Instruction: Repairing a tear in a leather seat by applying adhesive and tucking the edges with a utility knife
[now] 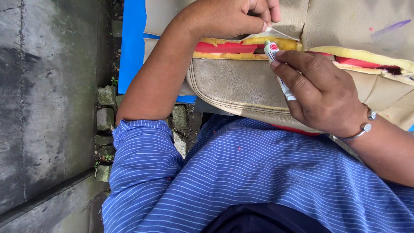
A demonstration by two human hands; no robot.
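Beige leather seat cover (241, 82) being laid across lap, split seam being shown with yellow and red foam (233, 46) exposed inside. Blue sheet (131, 43) being seen behind cover, at its left edge. Left hand (224, 17) being rested on cover above seam, fingers (258, 23) being pressed together, pinching thin torn edge. Right hand (321, 92) being closed around small white glue tube (276, 64), red-marked tip being held at seam. Silver bangle (362, 127) being worn on right wrist.
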